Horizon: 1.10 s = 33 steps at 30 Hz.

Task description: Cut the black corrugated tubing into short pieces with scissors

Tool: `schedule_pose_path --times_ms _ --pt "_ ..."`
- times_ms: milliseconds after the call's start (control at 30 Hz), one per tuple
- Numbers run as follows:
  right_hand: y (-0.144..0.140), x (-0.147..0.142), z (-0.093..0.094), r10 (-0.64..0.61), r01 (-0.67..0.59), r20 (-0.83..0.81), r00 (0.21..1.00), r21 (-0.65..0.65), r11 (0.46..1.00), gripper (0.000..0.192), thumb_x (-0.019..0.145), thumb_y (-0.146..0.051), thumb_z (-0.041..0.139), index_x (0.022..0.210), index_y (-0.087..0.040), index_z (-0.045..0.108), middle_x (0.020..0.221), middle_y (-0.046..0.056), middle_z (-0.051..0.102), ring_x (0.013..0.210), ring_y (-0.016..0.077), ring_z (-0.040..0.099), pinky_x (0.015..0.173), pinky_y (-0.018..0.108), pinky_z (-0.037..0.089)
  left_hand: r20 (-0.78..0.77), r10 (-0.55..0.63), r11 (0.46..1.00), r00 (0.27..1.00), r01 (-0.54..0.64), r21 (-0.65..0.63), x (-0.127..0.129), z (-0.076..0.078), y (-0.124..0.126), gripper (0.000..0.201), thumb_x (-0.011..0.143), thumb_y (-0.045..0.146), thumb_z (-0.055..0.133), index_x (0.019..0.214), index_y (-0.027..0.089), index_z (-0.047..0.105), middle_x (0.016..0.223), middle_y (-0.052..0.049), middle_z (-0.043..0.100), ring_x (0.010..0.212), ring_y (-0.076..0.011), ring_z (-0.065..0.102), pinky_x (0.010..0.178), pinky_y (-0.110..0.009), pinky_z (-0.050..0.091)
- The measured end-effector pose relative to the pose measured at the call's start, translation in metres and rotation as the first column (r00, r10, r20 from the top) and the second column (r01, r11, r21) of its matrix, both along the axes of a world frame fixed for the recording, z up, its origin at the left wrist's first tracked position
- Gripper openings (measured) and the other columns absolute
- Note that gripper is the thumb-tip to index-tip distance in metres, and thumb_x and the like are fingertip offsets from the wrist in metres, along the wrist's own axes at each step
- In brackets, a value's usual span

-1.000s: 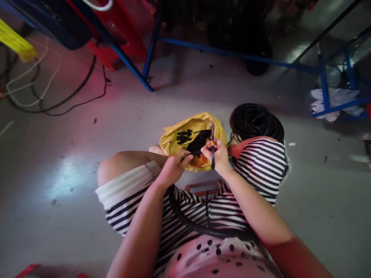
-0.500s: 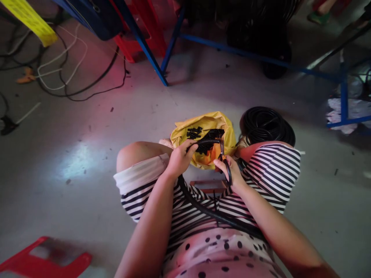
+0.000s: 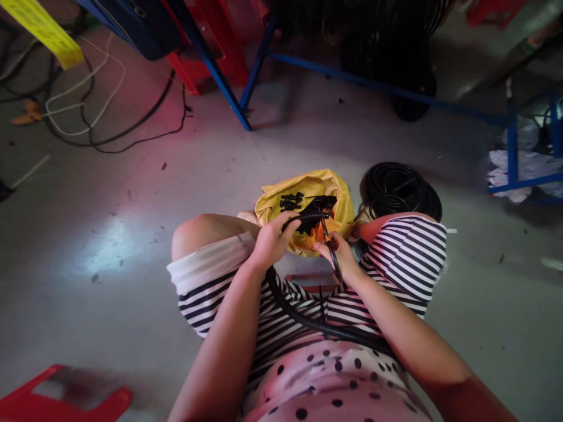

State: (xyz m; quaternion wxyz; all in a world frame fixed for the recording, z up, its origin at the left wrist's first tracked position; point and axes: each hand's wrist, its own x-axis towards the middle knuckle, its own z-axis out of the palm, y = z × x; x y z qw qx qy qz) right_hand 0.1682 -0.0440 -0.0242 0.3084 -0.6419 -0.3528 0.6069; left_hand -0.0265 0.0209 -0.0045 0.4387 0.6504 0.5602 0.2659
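Note:
I sit with a yellow bag (image 3: 272,202) between my knees, holding several short black tube pieces (image 3: 291,201). My left hand (image 3: 272,240) grips a black corrugated tube (image 3: 308,322) that runs back across my lap. Its free end (image 3: 310,217) arches over the bag. My right hand (image 3: 338,255) holds scissors (image 3: 328,237) with a dark handle, their blades at the tube's end. A coil of the same black tube (image 3: 400,190) lies on the floor beyond my right knee.
Blue metal frame legs (image 3: 220,70) stand ahead, with red plastic stools (image 3: 206,64) behind them. Loose cables (image 3: 109,129) lie on the grey floor at the left. A red stool (image 3: 57,398) is at the lower left. White plastic (image 3: 519,167) sits under the right-hand rack.
My right hand lowered the scissors from upright to the tube's end over the bag. My left hand pulled more tube forward. The camera shifted slightly.

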Motion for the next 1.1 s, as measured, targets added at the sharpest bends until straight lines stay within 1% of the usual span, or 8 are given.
schedule_pose_path --times_ms 100,233,400,533,633,700,867,1100 --pt "0.001 0.0 0.001 0.028 -0.028 0.046 0.999 0.004 1.0 0.043 0.07 -0.054 0.077 0.083 -0.023 0.05 0.071 -0.004 0.05 0.068 0.0151 0.046 0.063 0.028 0.036 -0.025 -0.054 0.999 0.998 0.053 -0.011 0.0 -0.001 0.0 0.029 0.097 0.036 0.048 0.108 0.018 0.067 0.106 -0.007 0.075 0.099 -0.0216 0.069 0.092 -0.034 0.053" --pt "0.002 -0.001 0.004 0.057 -0.056 0.06 0.997 -0.012 0.998 0.04 0.07 -0.051 0.075 0.084 -0.023 0.05 0.072 -0.005 0.051 0.068 0.015 0.047 0.063 0.028 0.036 -0.042 -0.107 0.994 0.993 0.107 -0.006 0.003 -0.001 -0.002 0.034 0.098 0.037 0.048 0.124 0.021 0.064 0.126 -0.007 0.072 0.113 -0.0217 0.067 0.1 -0.034 0.051" --pt "0.003 -0.003 0.005 0.117 -0.114 0.111 0.987 -0.033 0.993 0.037 0.07 -0.048 0.073 0.083 -0.023 0.049 0.069 -0.005 0.051 0.067 0.0153 0.046 0.063 0.028 0.036 -0.159 -0.109 0.994 0.981 0.108 -0.02 0.006 -0.001 -0.003 0.029 0.098 0.04 0.05 0.106 0.02 0.069 0.103 -0.007 0.076 0.096 -0.0231 0.071 0.087 -0.034 0.054" --pt "0.005 -0.004 0.006 0.141 -0.135 0.121 0.983 -0.051 0.989 0.032 0.071 -0.045 0.069 0.082 -0.023 0.049 0.07 -0.005 0.051 0.068 0.0155 0.048 0.064 0.028 0.036 -0.153 -0.137 0.991 0.979 0.134 -0.029 0.009 -0.003 -0.005 0.031 0.099 0.036 0.049 0.121 0.021 0.065 0.115 -0.007 0.075 0.104 -0.0228 0.071 0.092 -0.034 0.053" --pt "0.006 -0.005 0.006 0.162 -0.158 0.128 0.978 -0.042 0.987 0.03 0.071 -0.043 0.069 0.081 -0.023 0.048 0.071 -0.006 0.051 0.069 0.0153 0.048 0.065 0.028 0.036 -0.213 -0.151 0.989 0.965 0.146 -0.037 0.011 -0.005 -0.006 0.03 0.099 0.038 0.051 0.118 0.022 0.066 0.113 -0.007 0.076 0.104 -0.0245 0.072 0.092 -0.036 0.053" --pt "0.006 -0.004 0.006 0.182 -0.177 0.134 0.974 -0.05 0.983 0.03 0.07 -0.042 0.069 0.082 -0.023 0.049 0.071 -0.006 0.051 0.068 0.0152 0.048 0.065 0.028 0.036 -0.251 -0.149 0.989 0.956 0.15 -0.016 0.013 -0.004 -0.006 0.027 0.099 0.036 0.051 0.112 0.02 0.068 0.109 -0.008 0.076 0.102 -0.0253 0.072 0.089 -0.036 0.054" --pt "0.007 -0.005 0.002 0.165 -0.157 0.165 0.972 -0.06 0.986 0.029 0.072 -0.042 0.068 0.081 -0.023 0.049 0.071 -0.005 0.051 0.068 0.0151 0.048 0.064 0.028 0.036 -0.306 -0.103 0.994 0.947 0.109 0.004 0.019 0.004 -0.007 0.025 0.097 0.031 0.054 0.112 0.019 0.069 0.106 -0.008 0.077 0.095 -0.0245 0.072 0.082 -0.034 0.054" --pt "0.008 -0.007 -0.001 0.129 -0.126 0.046 0.991 -0.06 0.99 0.032 0.072 -0.045 0.07 0.081 -0.023 0.048 0.072 -0.005 0.052 0.068 0.0145 0.049 0.064 0.027 0.038 -0.317 -0.06 0.998 0.946 0.063 0.0 0.025 0.013 -0.01 0.025 0.097 0.03 0.056 0.118 0.021 0.068 0.108 -0.005 0.078 0.096 -0.0229 0.073 0.081 -0.032 0.053"
